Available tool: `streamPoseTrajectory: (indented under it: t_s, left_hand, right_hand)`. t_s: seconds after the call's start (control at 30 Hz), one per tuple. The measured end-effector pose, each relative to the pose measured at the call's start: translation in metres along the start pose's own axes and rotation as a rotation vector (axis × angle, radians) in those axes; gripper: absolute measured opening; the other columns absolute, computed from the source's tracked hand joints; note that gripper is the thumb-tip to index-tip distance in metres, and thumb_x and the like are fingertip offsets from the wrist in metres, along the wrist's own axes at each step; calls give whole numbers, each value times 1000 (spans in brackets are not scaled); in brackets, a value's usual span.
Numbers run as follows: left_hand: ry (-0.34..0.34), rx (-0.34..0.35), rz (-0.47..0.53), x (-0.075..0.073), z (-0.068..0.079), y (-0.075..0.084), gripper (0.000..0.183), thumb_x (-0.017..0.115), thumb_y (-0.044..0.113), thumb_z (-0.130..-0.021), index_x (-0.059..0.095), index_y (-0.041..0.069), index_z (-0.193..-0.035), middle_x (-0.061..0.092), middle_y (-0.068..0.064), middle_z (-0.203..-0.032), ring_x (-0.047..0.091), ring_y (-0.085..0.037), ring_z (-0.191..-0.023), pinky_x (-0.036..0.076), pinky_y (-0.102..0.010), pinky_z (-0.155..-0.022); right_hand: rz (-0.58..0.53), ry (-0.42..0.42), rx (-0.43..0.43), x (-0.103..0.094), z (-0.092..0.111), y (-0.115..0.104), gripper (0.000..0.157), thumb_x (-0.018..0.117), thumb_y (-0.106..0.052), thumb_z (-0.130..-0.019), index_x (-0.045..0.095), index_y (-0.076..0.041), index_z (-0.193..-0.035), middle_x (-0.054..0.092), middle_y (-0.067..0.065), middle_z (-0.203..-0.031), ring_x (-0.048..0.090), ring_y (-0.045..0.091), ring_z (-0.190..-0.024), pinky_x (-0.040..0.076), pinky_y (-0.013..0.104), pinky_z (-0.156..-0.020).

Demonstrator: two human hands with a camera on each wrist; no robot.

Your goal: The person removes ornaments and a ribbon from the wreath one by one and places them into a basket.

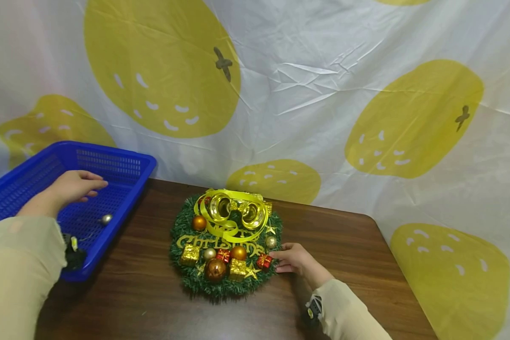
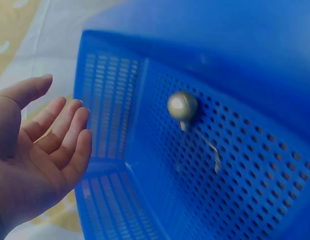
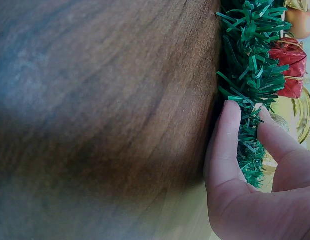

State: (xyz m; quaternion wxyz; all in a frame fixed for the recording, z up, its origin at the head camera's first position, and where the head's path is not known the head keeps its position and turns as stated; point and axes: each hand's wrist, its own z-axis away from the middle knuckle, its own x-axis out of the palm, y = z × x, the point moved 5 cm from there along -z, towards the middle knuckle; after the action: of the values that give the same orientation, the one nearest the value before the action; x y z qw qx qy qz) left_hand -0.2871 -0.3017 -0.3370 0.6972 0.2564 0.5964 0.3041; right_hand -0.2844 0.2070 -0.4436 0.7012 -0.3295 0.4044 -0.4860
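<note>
A green Christmas wreath (image 1: 221, 290) lies on the table, decorated with gold bells, yellow ribbon, baubles, small gift boxes and gold lettering. My right hand (image 1: 296, 260) pinches its right edge; in the right wrist view thumb and fingers (image 3: 227, 135) stand on either side of the green tinsel (image 3: 252, 65), beside a red gift box (image 3: 290, 67). Over the blue basket (image 1: 127, 208) hovers my left hand (image 1: 74, 186), its fingers loosely bent and holding nothing. A small gold bauble (image 2: 183, 105) with a thin string sits on the basket floor, apart from that hand.
The brown wooden table (image 1: 331, 236) runs back to a hanging white cloth (image 1: 306, 108) printed with yellow fruit. The basket stands at the left, its rim higher than the tabletop. A wrist camera (image 1: 314, 308) sits on the right sleeve.
</note>
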Motion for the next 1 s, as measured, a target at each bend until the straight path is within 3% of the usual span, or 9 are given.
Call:
streamPoseTrajectory:
  t_s: [0.17, 0.27, 0.33, 0.57, 0.87, 1.0]
  left_hand:
    - [3, 43, 42, 6, -7, 19, 61, 44, 31, -98, 33, -17, -134, 37, -39, -134, 58, -38, -108, 52, -42, -87]
    - [-10, 52, 75, 13, -10, 30, 62, 44, 33, -98, 32, -14, -136, 37, -38, -136, 52, -42, -115, 49, -45, -94]
    - [-20, 53, 93, 18, -12, 36, 64, 43, 35, -98, 30, -13, -138, 36, -36, -137, 45, -45, -122, 46, -47, -97]
    - [-34, 76, 156, 31, -16, 53, 62, 42, 34, -99, 29, -12, -140, 36, -35, -139, 44, -45, -123, 45, -47, -99]
    - [-64, 85, 205, 46, -18, 64, 61, 42, 32, -99, 28, -11, -140, 33, -34, -141, 43, -45, -124, 42, -49, -101]
    - [-79, 89, 216, 53, -21, 67, 61, 43, 31, -99, 28, -10, -141, 34, -33, -141, 42, -44, -125, 42, -49, -101]
  right_hand:
    - [-3, -6, -5, 0, 0, 0, 74, 63, -5, -87, 17, 19, -139, 53, 18, -93, 58, 17, -62, 57, 28, -58]
    - [-6, -9, -5, 0, 0, 0, 73, 63, -5, -87, 17, 19, -139, 54, 16, -91, 58, 16, -61, 57, 27, -58]
    - [-6, -12, -5, 0, 1, 1, 73, 63, -5, -87, 17, 19, -139, 55, 18, -94, 58, 16, -62, 57, 27, -58]
    - [0, -25, -1, -1, 1, 2, 74, 63, -7, -88, 17, 19, -140, 55, 28, -107, 60, 16, -63, 57, 28, -59]
    - [2, -15, -4, -1, 1, 0, 75, 64, -7, -87, 17, 18, -140, 56, 18, -95, 59, 16, -62, 57, 29, -59]
    - [14, -10, -2, -1, 0, 0, 74, 64, -7, -87, 18, 18, -140, 57, 20, -96, 60, 16, -62, 57, 29, -59]
